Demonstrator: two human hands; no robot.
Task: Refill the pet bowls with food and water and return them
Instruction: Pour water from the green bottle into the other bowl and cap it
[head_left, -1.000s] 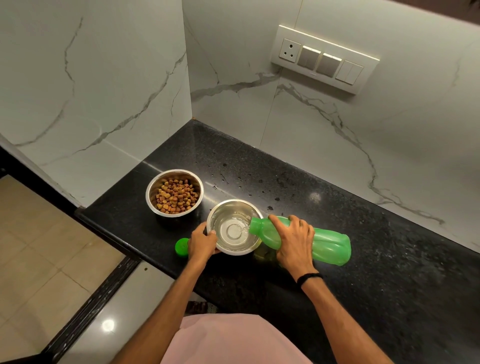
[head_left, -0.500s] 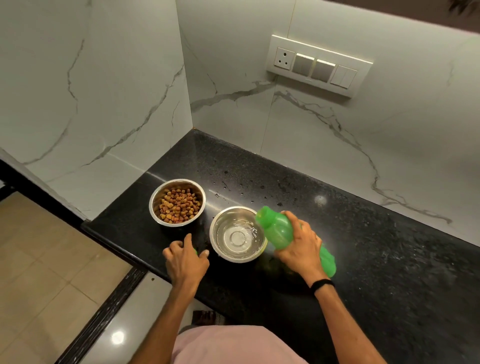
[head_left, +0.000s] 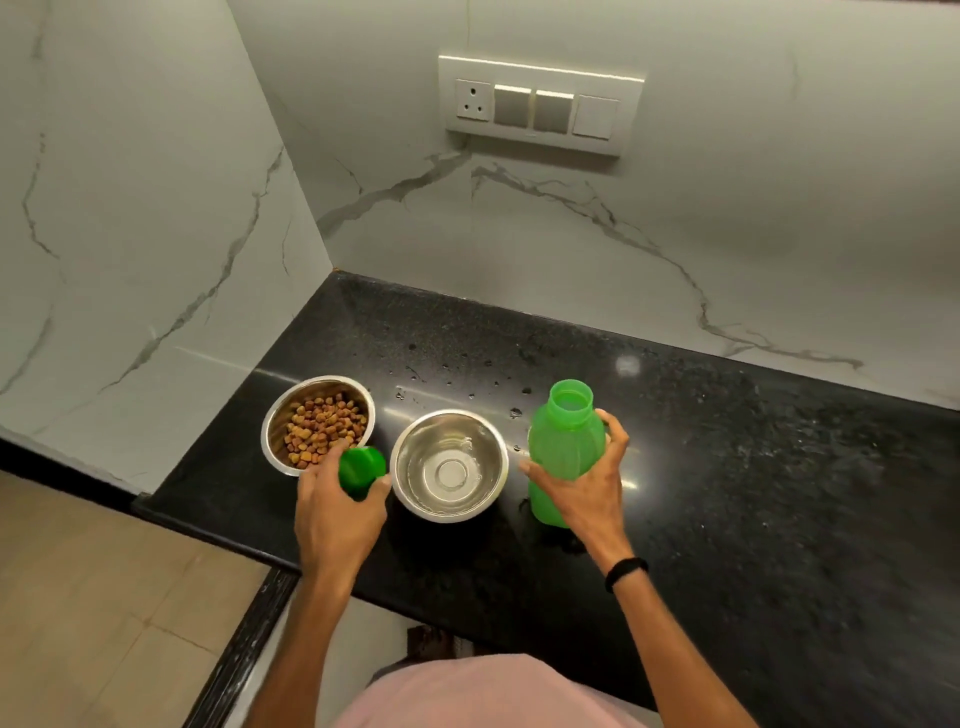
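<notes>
At the very bottom is a bit of soft pink shirt (head_left: 493, 691). Two bare arms reach out from it over the shiny black stone counter (head_left: 753, 493).

The left hand (head_left: 337, 514) holds a small round green plastic cap (head_left: 361, 470) in its fingertips, thumb on one side. It is up in front of the near edges of the two bowls. The right hand (head_left: 589, 493) has a thin black band (head_left: 626, 571) on its wrist. Its fingers and thumb are wrapped round a see-through green plastic bottle (head_left: 563, 447). The bottle stands straight up with its mouth open, right of the bowls. I cannot tell if its bottom touches the counter.

Between the hands sits a round shiny metal bowl (head_left: 410, 441) with clear water in it. Just left of it, a little further back, is another round shiny metal bowl (head_left: 270, 431) with small brown food bits (head_left: 322, 428) inside. The two bowls are close but not touching.

Behind them, little water drops (head_left: 514, 413) dot the counter. Off to the left, down low, is a tan tiled floor (head_left: 78, 597). Furthest back are white marble walls with grey lines (head_left: 156, 208), and on one is a white switch plate with a plug socket (head_left: 540, 106).
</notes>
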